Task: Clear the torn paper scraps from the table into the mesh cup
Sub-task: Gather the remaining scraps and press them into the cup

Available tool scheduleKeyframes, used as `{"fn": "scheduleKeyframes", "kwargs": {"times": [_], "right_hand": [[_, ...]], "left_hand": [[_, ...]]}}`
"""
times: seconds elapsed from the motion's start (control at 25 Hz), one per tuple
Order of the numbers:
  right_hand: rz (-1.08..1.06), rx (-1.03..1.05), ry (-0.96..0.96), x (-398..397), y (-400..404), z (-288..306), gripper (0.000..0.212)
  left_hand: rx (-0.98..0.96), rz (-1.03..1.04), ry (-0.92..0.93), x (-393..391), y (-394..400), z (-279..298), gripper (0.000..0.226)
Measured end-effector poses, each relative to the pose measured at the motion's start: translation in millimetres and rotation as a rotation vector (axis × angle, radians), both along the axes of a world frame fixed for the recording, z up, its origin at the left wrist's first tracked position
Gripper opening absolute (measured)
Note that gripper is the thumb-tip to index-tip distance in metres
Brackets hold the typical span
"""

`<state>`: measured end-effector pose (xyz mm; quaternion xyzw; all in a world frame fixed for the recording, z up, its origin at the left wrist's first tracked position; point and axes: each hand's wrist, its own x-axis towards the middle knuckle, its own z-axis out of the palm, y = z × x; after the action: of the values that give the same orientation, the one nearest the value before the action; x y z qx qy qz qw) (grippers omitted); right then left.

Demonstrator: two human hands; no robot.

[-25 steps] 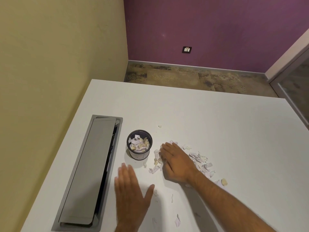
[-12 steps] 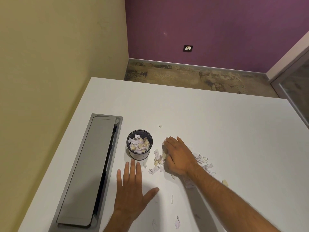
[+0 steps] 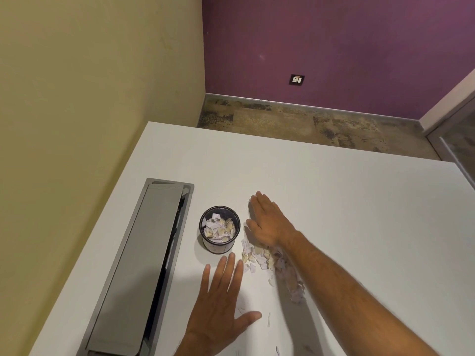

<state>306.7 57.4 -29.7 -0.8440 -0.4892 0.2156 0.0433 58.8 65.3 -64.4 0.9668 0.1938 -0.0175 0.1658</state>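
You get soft, even, rather dim indoor light with no glare on the white table (image 3: pixel 334 188). Your left hand (image 3: pixel 221 301) casts a broad, blurry shadow leftward over the grey hatch (image 3: pixel 133 265). The right hand (image 3: pixel 270 222) shows slight motion blur, and the wide lens bends the wall lines near the edges

Scraps (image 3: pixel 267 260) right of mesh cup (image 3: pixel 219 229) on table (image 3: pixel 334 201).
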Motion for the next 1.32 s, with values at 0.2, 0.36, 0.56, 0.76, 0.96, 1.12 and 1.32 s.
{"fn": "scheduleKeyframes", "kwargs": {"times": [0.2,0.36,0.56,0.76,0.96,1.12,1.32], "right_hand": [[0.102,-0.039,-0.015,-7.0,-9.7,-4.3,0.065],[0.171,0.071,-0.018,-30.0,-45.0,-10.7,0.06],[0.217,0.161,-0.026,-45.6,-65.2,-7.0,0.042],[0.119,0.112,-0.071,-35.3,-61.6,18.1,0.012],[0.192,-0.062,-0.147,-48.3,-49.2,22.8,0.017],[0.153,-0.101,-0.085,-47.7,-49.5,20.5,0.022],[-0.154,0.095,0.133,-43.7,-60.6,19.8,0.029]], "left_hand": [[0.018,-0.022,-0.012,2.6,-3.7,-8.1,0.097],[0.045,-0.037,-0.03,2.7,-3.1,-12.1,0.09],[0.024,0.045,-0.08,12.5,3.5,0.4,0.07],[0.014,0.103,-0.225,39.3,10.2,21.4,0.07],[-0.129,0.23,0.104,73.4,12.7,21.1,0.067],[-0.205,0.256,-0.014,73.3,15.3,11.5,0.025],[-0.327,0.412,-0.166,59.3,9.1,6.2,0.014]]}}
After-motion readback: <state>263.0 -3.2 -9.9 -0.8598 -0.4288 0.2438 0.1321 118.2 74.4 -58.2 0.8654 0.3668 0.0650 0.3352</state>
